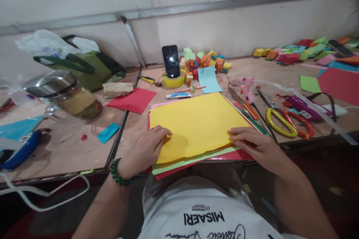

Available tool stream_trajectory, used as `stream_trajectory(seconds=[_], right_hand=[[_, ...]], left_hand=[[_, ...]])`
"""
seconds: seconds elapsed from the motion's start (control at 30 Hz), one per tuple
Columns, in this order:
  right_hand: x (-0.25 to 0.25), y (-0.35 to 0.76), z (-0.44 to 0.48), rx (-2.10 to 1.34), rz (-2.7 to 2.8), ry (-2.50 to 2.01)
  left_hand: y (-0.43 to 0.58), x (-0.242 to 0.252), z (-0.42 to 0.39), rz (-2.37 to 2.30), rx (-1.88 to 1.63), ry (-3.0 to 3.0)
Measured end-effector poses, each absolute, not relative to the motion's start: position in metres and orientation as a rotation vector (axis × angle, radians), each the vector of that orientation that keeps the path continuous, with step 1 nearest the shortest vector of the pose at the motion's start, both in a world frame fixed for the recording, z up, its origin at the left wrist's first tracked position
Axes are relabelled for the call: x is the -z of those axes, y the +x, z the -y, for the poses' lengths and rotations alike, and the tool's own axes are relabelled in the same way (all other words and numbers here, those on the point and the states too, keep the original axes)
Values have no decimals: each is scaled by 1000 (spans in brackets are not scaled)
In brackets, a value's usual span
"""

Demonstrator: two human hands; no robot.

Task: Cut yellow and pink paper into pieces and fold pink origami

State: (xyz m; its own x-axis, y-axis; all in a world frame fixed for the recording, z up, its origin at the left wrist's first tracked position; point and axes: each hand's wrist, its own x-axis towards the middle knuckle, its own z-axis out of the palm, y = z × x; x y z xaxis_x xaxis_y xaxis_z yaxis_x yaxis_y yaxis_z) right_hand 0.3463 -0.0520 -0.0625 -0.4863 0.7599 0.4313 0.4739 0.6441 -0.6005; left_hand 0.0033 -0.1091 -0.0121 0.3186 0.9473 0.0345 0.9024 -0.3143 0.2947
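A yellow sheet of paper (196, 123) tops a stack of coloured sheets, with green paper (179, 163) and red paper (165, 173) showing beneath its near edge. At the sheet's left side, my left hand (150, 145) has its fingers curled together on the yellow paper; what lies under them is hidden. My right hand (252, 143) grips the right side near the front corner, fingers close together. A ring and a green bead bracelet (120, 173) are on the left hand and wrist.
Beyond the stack, a phone (171, 61) stands in a tape roll (174, 80) beside folded paper pieces (207, 61). Scissors (280, 115) and a pink glue gun (244, 86) lie right. A glass mug (73, 101) and green bag (89, 63) are left.
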Motion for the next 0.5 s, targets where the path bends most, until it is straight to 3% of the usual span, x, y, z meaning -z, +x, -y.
stream_trajectory(seconds=[0.17,0.5], right_hand=[[63,345,52,-498,2176,-939],[61,344,53,-553,2146,-982]], left_hand=[[8,12,110,-1664,-182,2377],[11,15,109,-1672,-299,2432]])
